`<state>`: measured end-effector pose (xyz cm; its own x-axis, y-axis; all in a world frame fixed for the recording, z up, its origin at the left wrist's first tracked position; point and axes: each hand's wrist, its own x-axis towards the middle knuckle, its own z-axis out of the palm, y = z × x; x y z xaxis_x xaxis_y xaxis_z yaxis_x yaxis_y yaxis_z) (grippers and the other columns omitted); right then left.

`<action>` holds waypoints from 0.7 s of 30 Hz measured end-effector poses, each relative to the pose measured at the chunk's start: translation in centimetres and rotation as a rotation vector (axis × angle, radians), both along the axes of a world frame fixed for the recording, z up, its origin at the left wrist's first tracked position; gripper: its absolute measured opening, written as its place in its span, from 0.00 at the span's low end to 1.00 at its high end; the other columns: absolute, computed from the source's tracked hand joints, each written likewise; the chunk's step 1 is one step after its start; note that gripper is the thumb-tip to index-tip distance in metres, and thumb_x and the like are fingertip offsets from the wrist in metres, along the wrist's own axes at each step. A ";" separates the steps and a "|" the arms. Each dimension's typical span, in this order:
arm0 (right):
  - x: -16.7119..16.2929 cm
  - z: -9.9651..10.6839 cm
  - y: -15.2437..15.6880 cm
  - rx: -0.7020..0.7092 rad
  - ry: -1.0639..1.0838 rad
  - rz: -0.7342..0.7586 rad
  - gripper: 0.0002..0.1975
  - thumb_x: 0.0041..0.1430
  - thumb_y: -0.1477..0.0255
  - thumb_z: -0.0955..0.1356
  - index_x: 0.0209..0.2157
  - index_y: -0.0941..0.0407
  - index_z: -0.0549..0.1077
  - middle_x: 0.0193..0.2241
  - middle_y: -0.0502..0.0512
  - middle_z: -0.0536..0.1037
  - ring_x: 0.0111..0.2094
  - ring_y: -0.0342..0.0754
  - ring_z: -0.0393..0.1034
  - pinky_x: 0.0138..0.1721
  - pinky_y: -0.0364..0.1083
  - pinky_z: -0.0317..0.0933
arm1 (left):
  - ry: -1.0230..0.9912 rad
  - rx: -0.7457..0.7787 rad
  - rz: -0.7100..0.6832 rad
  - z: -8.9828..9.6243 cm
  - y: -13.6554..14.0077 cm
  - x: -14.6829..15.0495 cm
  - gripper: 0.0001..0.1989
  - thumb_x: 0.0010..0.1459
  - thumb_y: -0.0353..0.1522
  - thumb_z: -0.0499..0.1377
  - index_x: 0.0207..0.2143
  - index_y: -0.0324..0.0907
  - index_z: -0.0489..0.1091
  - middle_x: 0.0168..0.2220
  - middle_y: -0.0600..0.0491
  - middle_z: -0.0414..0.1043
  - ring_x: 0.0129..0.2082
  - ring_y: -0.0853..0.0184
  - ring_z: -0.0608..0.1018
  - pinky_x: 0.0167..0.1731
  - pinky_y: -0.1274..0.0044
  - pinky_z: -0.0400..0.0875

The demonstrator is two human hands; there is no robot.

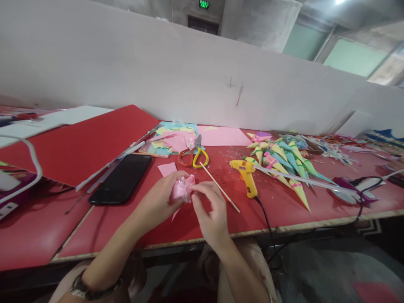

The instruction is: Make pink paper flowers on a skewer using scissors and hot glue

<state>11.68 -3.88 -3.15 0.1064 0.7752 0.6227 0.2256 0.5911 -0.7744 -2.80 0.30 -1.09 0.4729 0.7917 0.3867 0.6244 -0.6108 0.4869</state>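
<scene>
Between my two hands, above the front of the red table, is a small pink bundle [182, 189] with a shiny, clear wrap. My left hand [166, 193] is closed around its left side. At the bundle's right edge, my right hand [210, 206] pinches with thumb and fingertips; the exact spot is too small to make out. A piece of pink paper [167, 169] lies just behind my left hand. Close to my right hand rests a thin wooden stick [221, 188]. Scissors [193, 156] with red and yellow handles lie beyond the bundle.
A yellow glue gun [248, 174] stands right of the stick, its cord [268, 223] hanging over the front edge. Colourful paper cones [284, 158] are piled behind it. A black phone [121, 180] and red card [94, 141] lie left. Paper scraps [173, 141] sit before the white partition [176, 75].
</scene>
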 end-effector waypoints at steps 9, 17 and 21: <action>-0.1 0.1 -0.2 -0.052 0.016 0.015 0.13 0.56 0.75 0.62 0.40 0.50 0.74 0.33 0.53 0.72 0.36 0.46 0.67 0.39 0.45 0.62 | 0.106 0.010 -0.026 -0.5 0.0 0.1 0.16 0.51 0.27 0.50 0.44 0.41 0.60 0.43 0.46 0.69 0.45 0.61 0.70 0.44 0.71 0.64; 0.2 -0.2 0.3 -0.060 -0.052 0.137 0.15 0.55 0.77 0.62 0.43 0.52 0.72 0.36 0.56 0.71 0.39 0.46 0.67 0.42 0.45 0.61 | 0.152 0.123 -0.054 -0.2 -0.3 0.0 0.17 0.49 0.30 0.52 0.44 0.40 0.59 0.41 0.47 0.71 0.41 0.62 0.73 0.39 0.74 0.67; 0.1 -0.2 0.4 -0.062 -0.037 0.133 0.15 0.53 0.78 0.62 0.41 0.53 0.74 0.34 0.56 0.71 0.38 0.46 0.67 0.41 0.44 0.61 | 0.164 0.004 -0.037 0.2 -0.5 0.2 0.17 0.46 0.28 0.52 0.42 0.42 0.58 0.38 0.51 0.72 0.37 0.63 0.75 0.34 0.77 0.67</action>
<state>11.79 -3.51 -3.38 -0.0222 0.8180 0.5748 0.1778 0.5690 -0.8029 -2.56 -0.18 -0.87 0.5586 0.7714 0.3049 0.6725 -0.6364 0.3779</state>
